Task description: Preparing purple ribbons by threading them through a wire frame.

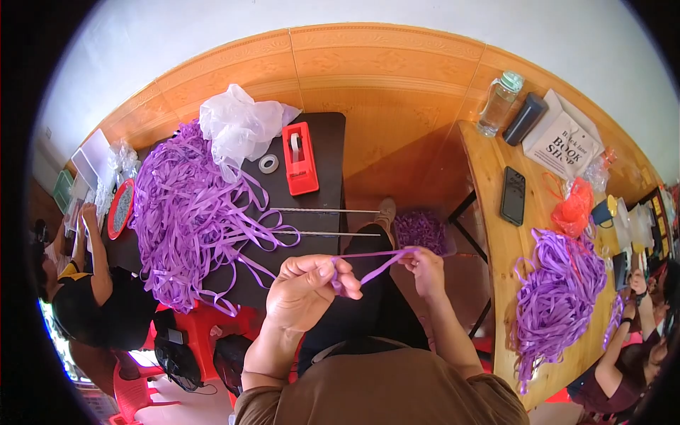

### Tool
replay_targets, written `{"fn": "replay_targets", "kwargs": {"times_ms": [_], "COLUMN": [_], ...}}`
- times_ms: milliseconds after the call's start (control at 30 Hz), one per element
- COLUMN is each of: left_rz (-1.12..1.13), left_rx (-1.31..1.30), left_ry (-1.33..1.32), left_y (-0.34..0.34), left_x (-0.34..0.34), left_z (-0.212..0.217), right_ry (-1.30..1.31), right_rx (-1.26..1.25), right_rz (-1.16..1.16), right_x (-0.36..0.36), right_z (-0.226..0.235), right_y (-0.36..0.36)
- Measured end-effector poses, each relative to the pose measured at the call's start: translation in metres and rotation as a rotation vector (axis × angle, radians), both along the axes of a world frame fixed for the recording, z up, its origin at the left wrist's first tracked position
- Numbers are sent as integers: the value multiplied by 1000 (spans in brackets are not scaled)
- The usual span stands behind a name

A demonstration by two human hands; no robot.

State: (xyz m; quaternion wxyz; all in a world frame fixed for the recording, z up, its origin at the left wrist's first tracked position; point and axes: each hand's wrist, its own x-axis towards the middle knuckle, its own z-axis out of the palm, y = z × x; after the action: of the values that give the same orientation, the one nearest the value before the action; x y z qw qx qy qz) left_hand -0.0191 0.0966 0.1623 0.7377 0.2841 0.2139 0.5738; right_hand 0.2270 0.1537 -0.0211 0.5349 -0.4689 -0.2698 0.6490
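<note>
A narrow purple ribbon [375, 254] is stretched between my two hands above my lap, doubled into a loop. My left hand [304, 289] is closed, pinching the ribbon between thumb and fingers, with a bit of it hanging below. My right hand [425, 270] grips the other end of the loop with its fingertips. To the left, a large heap of purple ribbons [188, 219] covers much of the dark table [329, 156], with strands trailing toward my left hand. Two thin metal rods [340, 210] stick out past the table's right edge.
On the dark table are a red tape dispenser [301, 166], a tape roll [268, 163] and a plastic bag [241, 124]. A bin of purple scraps [423, 230] stands between the tables. The wooden table [503, 283] bears another ribbon pile [559, 290], a phone [513, 196] and a bottle [500, 105]. People sit at both sides.
</note>
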Motion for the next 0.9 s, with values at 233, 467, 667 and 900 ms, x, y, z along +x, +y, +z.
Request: {"fn": "replay_targets", "kwargs": {"times_ms": [233, 467, 667, 900], "left_rz": [-174, -302, -426, -457], "left_rx": [-190, 2, 219, 211], "left_ry": [-120, 315, 718, 707], "left_y": [-11, 1, 5, 15], "left_x": [4, 11, 17, 7], "left_z": [-24, -22, -13, -9], "right_ry": [316, -562, -630, -992], "right_rx": [-89, 254, 1031, 1299], "right_rz": [-371, -72, 400, 450], "right_x": [7, 23, -15, -22], "right_z": [8, -14, 143, 170], "right_y": [5, -14, -31, -25]}}
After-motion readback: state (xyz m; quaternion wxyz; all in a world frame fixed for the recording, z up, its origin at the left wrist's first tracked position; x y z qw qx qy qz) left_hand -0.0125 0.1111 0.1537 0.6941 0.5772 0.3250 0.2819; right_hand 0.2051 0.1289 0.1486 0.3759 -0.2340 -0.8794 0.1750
